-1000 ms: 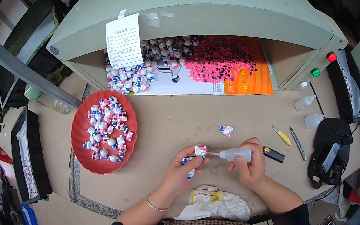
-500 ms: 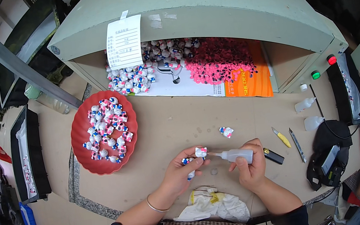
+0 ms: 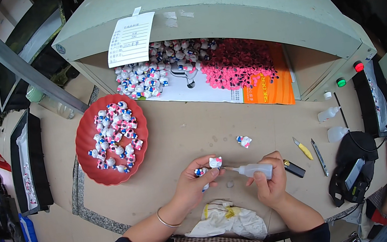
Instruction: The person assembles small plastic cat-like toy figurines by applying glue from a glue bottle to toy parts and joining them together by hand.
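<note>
The left hand pinched a small white-and-pink figurine between thumb and fingers (seemingly light and rigid; hold by edges). Rightward, a soft-looking translucent plastic squeeze bottle, best gripped mid-body, was finger-clamped in the right hand, nozzle toward the figurine.

Our left forearm slants up and rightward, our right forearm up and leftward (both bare). We hold the left hand in a pinch, left thumb reaching across below the forefinger. Our right hand grips with curled fingers, right thumb raised. The two hands stay apart, near each other.
</note>
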A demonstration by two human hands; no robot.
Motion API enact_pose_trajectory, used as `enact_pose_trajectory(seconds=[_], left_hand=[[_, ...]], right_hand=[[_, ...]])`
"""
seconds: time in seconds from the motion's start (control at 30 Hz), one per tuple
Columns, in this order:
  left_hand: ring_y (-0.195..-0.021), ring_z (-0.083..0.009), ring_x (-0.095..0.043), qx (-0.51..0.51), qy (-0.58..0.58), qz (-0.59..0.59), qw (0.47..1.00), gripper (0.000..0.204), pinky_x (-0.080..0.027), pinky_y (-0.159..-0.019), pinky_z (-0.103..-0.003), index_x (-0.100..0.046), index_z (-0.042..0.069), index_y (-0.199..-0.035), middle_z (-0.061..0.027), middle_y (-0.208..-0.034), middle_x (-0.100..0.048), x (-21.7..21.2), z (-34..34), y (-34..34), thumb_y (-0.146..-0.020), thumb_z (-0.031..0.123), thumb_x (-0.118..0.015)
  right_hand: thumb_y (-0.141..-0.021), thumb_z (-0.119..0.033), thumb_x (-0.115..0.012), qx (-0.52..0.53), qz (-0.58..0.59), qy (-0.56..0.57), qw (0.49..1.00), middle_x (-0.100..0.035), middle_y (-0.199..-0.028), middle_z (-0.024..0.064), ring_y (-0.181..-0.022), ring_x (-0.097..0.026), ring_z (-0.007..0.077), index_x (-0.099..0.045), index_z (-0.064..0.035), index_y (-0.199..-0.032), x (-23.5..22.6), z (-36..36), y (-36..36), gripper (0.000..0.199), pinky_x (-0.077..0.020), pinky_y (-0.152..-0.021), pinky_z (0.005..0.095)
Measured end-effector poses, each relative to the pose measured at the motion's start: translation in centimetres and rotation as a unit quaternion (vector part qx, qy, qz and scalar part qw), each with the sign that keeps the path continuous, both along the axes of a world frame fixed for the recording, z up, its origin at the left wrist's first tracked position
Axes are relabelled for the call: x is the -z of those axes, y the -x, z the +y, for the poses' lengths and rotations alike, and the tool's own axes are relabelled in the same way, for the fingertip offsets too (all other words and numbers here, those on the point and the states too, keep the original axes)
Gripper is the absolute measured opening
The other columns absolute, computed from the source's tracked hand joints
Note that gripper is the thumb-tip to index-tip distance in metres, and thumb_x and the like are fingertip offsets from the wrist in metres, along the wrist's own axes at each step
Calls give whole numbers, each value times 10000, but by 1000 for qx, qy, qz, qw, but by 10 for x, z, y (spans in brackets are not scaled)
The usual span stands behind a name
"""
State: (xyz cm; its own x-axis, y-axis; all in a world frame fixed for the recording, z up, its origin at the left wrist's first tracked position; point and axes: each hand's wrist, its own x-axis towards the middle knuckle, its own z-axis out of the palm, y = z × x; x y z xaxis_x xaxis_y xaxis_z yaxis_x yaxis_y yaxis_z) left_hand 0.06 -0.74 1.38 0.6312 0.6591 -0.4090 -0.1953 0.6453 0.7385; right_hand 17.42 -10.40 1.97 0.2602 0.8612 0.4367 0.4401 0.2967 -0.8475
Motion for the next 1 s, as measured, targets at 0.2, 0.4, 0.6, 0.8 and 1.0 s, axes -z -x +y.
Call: enact_pose_trajectory(seconds=[0.2, 0.4, 0.6, 0.8, 1.0], left_hand=[[-890, -154, -585, 4, -25, 12, 1000, 312, -465, -609, -218, -497, 77, -1115, -43, -972, -566, -2, -1, 0, -811, 41, -556], [-871, -156, -588, 4, -47, 22, 999, 299, -469, -589, -218, -508, 65, -1094, -52, -999, -573, -2, -3, -2, -802, 19, -557], [-841, -153, -595, 13, -70, 41, 997, 291, -476, -592, -220, -509, 56, -1083, -53, -982, -577, -5, -5, -4, -800, 6, -556], [-842, -148, -593, -1, -102, 52, 993, 291, -477, -591, -218, -510, 57, -1083, -50, -964, -577, -1, -5, -3, -802, -7, -549], [-802, -85, -545, -5, -127, 65, 990, 315, -504, -623, -218, -507, 46, -1100, -33, -926, -550, 1, -3, -1, -795, 30, -582]], right_hand=[[-872, -185, -438, 4, 95, -9, 995, -346, -871, 112, -585, -497, 115, -355, 18, -925, -2, 4, 5, 226, -475, -417, 208], [-874, -183, -432, 5, 81, -10, 997, -343, -878, 112, -586, -507, 124, -351, 21, -934, -1, 4, 4, 227, -488, -430, 217], [-830, -88, -495, 11, 103, -18, 994, -369, -877, 124, -566, -531, 132, -390, 36, -918, 3, 4, 7, 184, -470, -449, 216], [-804, -85, -534, 22, 9, 13, 1000, -486, -754, 94, -643, -474, 153, -420, -3, -915, -1, 0, 4, 179, -402, -543, 256], [-791, -84, -545, 34, -21, 16, 999, -506, -719, 81, -696, -431, 178, -430, -14, -902, -2, -1, 2, 174, -383, -575, 276]])
